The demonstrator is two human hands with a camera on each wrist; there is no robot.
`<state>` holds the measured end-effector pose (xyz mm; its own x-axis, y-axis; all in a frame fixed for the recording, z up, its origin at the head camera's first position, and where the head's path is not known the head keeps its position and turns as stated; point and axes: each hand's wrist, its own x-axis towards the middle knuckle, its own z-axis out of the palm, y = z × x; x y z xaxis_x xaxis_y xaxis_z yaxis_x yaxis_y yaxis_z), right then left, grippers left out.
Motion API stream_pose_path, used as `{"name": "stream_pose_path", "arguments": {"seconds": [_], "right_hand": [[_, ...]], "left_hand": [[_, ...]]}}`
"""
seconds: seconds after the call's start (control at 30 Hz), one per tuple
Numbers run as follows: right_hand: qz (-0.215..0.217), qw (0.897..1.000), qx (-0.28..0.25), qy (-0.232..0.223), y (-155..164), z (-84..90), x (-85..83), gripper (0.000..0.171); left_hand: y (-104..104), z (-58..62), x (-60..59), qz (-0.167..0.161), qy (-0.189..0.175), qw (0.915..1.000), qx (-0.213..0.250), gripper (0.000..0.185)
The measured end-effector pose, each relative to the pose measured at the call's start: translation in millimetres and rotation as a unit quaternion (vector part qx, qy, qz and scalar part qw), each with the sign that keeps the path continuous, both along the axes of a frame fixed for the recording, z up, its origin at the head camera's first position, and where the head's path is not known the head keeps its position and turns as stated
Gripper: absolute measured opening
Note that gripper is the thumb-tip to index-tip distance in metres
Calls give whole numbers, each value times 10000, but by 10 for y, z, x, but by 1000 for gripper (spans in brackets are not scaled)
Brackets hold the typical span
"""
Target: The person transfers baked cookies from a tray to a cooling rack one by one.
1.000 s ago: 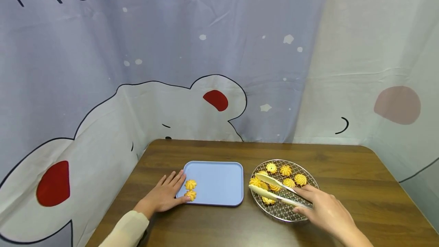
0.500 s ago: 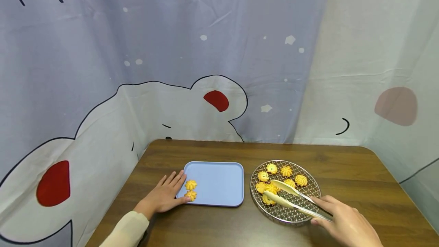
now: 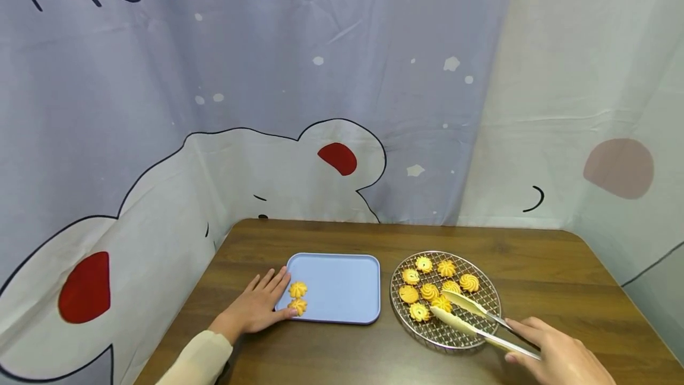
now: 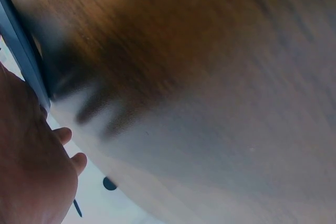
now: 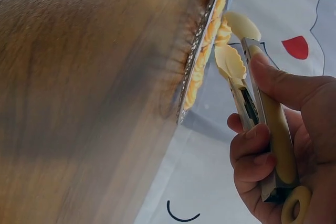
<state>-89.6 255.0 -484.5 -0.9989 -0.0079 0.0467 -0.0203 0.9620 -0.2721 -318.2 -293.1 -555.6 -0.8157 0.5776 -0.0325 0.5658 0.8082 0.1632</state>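
Leftmost, the left hand (image 3: 256, 308) lies flat on the wooden table (image 3: 331, 236), fingers straight and spread, its fingertips touching the near left edge of a pale blue tray (image 3: 347, 281). Two small piped cookies (image 3: 297, 297) sit on the tray's left side, one just nearer than the other, close to those fingertips. To the right of the tray, just beside it, a round wire rack (image 3: 475, 325) holds seven more cookies (image 3: 430, 290) of the same swirled, golden kind, clustered on its far and left part. Further right, the right hand (image 3: 558, 358) has its fingers curled around the handle of cream-coloured tongs (image 3: 470, 319), whose two blades are parted and empty, their tips low over the rack just beside the nearest cookies. These cookies look light, dry and crumbly, with thin ridges that would likely chip under a hard squeeze; the safest hold is probably a gentle one across the sides at the base, blades spanning the full width.
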Motion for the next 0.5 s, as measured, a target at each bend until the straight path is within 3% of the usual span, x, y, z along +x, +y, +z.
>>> {"name": "stream_pose_path", "arguments": {"seconds": [0.2, 0.5], "right_hand": [[107, 9995, 180, 235, 69, -62, 24, 64], [-36, 9995, 107, -299, 99, -70, -38, 67]], "left_hand": [[-2, -3, 5, -34, 2, 10000, 68, 92], [-2, -11, -9, 35, 13, 10000, -58, 94]]}}
